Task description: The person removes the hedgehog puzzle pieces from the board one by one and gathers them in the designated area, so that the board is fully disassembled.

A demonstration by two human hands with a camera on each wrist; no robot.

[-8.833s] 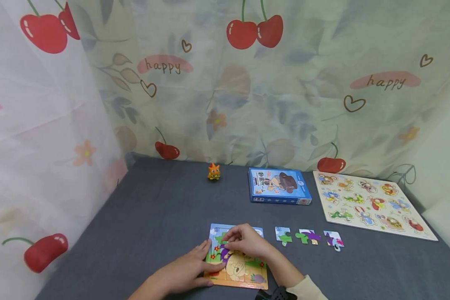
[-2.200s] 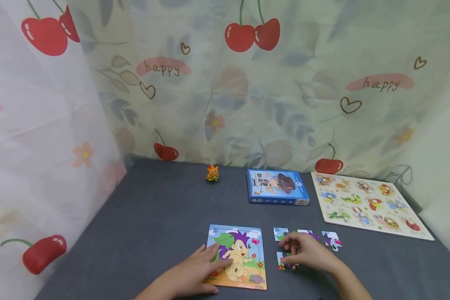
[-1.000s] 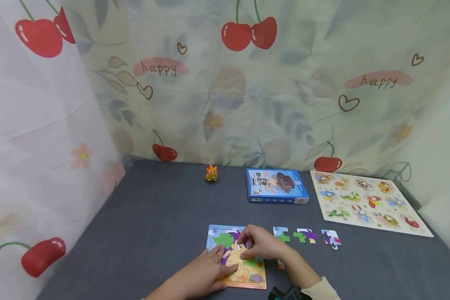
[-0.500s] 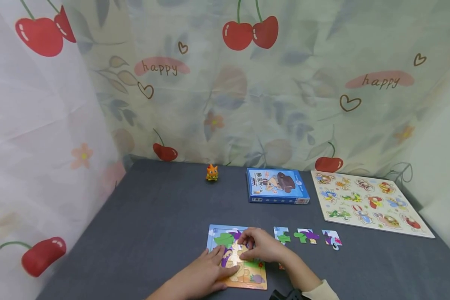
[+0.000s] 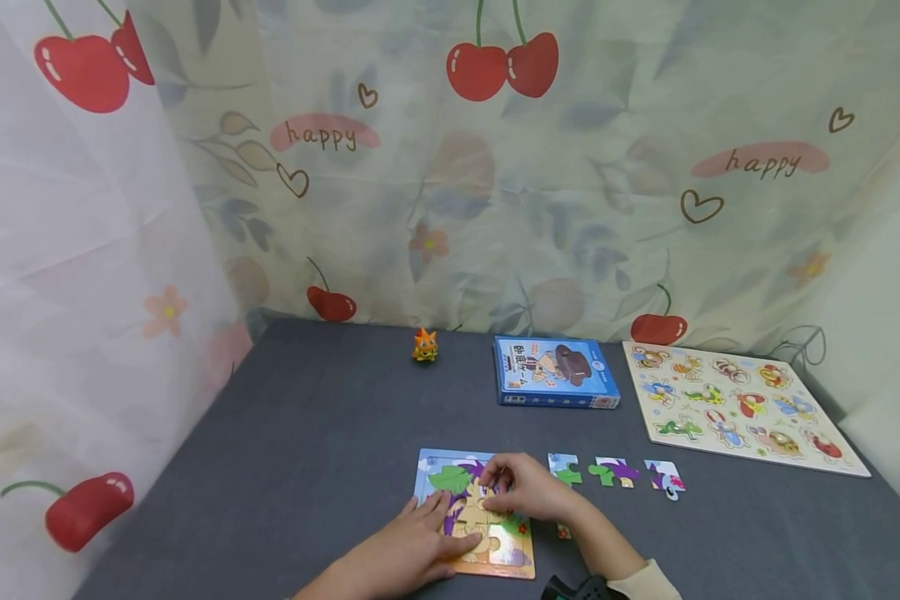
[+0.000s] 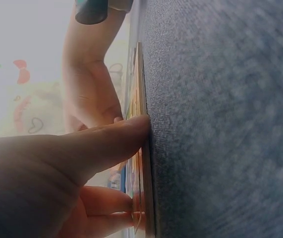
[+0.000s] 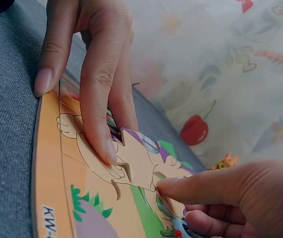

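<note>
On the board (image 5: 429,457), just right of its middle, the right hand (image 5: 527,489) pinches a puzzle piece (image 5: 487,493); the left hand (image 5: 411,537), fingers straight, rests on its left. Loose pieces (image 5: 617,472) lie right, nearer the right hand.

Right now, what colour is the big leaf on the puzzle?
Green; the leaf shows best in the head view.

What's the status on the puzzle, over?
Left hand resting on puzzle board. Right hand pinching a piece on it. Right forearm partly hides one loose piece beside the board.
</note>
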